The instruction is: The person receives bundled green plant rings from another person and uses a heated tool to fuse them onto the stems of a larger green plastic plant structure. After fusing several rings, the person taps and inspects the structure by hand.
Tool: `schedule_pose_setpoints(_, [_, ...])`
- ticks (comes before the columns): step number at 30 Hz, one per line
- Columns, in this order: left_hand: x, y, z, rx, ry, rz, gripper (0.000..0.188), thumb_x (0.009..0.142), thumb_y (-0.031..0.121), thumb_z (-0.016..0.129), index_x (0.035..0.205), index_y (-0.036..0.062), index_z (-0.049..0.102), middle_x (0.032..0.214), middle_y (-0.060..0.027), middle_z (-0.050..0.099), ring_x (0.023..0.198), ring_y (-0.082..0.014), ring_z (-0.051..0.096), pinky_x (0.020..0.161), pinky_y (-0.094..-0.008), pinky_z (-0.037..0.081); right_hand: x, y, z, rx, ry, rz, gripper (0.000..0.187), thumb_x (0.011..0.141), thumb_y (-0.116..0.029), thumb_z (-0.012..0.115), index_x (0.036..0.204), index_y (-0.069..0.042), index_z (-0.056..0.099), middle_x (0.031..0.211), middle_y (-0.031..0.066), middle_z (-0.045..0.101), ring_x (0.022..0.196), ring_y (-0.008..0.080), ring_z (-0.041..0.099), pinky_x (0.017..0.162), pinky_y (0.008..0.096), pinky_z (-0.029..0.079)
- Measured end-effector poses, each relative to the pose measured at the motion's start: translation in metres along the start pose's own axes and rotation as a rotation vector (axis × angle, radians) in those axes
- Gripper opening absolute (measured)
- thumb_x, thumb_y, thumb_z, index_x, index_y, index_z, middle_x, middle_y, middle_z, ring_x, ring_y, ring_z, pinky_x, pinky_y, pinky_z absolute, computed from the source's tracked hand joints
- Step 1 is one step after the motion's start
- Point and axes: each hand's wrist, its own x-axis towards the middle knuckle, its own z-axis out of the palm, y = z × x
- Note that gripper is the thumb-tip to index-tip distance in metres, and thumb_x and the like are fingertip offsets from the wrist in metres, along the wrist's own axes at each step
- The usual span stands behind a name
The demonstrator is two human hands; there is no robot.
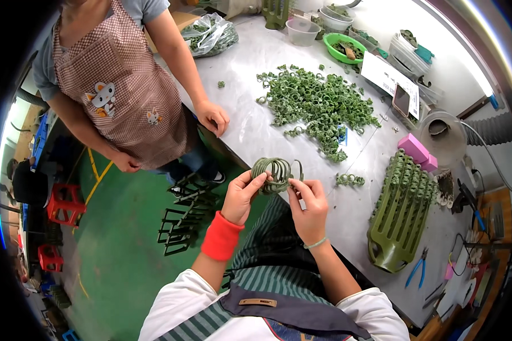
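Note:
My left hand (241, 196), above a red wristband, is closed round a bunch of thin dark-green hoops (271, 175), bangle-like in shape. My right hand (309, 211) pinches one hoop (298, 170) at the right side of the bunch, standing a little apart from the others. Both hands are in the air by the table's near edge. Just right of them, a short row of small green rings (349, 179) lies on the grey table (250, 122). Farther off spreads a large heap of small green ring-shaped pieces (318, 102).
Right of me lies a slotted olive-green holder (401, 227) carrying rows of small rings, with pink blocks (414, 149) behind it. Blue-handled pliers (418, 268) are nearby. A phone (401, 99) lies on paper. At left stands a person in a checked apron (122, 85), one hand (212, 118) at the table edge.

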Motion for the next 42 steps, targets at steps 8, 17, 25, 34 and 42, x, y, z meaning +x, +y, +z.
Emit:
schedule_pose_setpoints(8, [0.043,0.025,-0.007,0.037,-0.179,-0.269,0.022,0.095,0.012,0.06,0.111,-0.0028,0.064,0.096,-0.0075,0.069,0.086,-0.0157,0.066,0.079,-0.0304,0.054,0.001,0.006,0.0,-0.118,-0.034,0.005,0.019,0.078,-0.002,0.072,0.096,-0.002,0.067,0.082,0.009,0.058,0.072,0.026,0.059,0.062,0.0361,0.048])
schedule_pose_setpoints(17, [0.063,0.028,-0.003,0.189,-0.241,-0.244,0.024,0.094,0.012,0.062,0.114,-0.0014,0.065,0.102,-0.0075,0.069,0.094,-0.0145,0.066,0.085,-0.0296,0.053,0.004,0.013,0.0,-0.087,0.057,0.022,0.014,0.083,-0.003,0.07,0.096,0.0,0.067,0.085,0.0095,0.06,0.068,0.0225,0.061,0.06,0.0327,0.049])
schedule_pose_setpoints(25, [0.081,0.035,-0.004,0.302,-0.244,-0.269,0.027,0.093,0.012,0.064,0.115,-0.002,0.064,0.101,-0.0063,0.069,0.092,-0.0137,0.065,0.083,-0.0283,0.053,0.017,0.011,-0.011,0.653,0.205,0.622,0.026,0.099,-0.015,0.055,0.117,0.001,0.064,0.1,0.0051,0.068,0.083,0.0073,0.058,0.077,0.024,0.048])
schedule_pose_setpoints(34, [0.077,0.025,-0.004,0.267,-0.213,-0.239,0.019,0.093,0.009,0.063,0.109,0.0002,0.066,0.1,-0.0041,0.069,0.092,-0.0117,0.064,0.085,-0.0266,0.05,0.021,0.026,-0.011,0.812,0.173,0.771,0.025,0.096,-0.016,0.059,0.116,-0.001,0.064,0.095,0.0044,0.07,0.074,0.0034,0.053,0.068,0.0196,0.044])
schedule_pose_setpoints(42, [0.072,0.019,-0.005,0.218,-0.157,-0.175,0.019,0.093,0.008,0.062,0.109,-0.0006,0.067,0.101,-0.0044,0.07,0.092,-0.0103,0.063,0.085,-0.0248,0.049,0.018,0.027,-0.012,0.852,0.154,0.802,0.025,0.098,-0.018,0.058,0.116,-0.002,0.065,0.094,0.003,0.07,0.075,0.0041,0.055,0.069,0.0212,0.046])
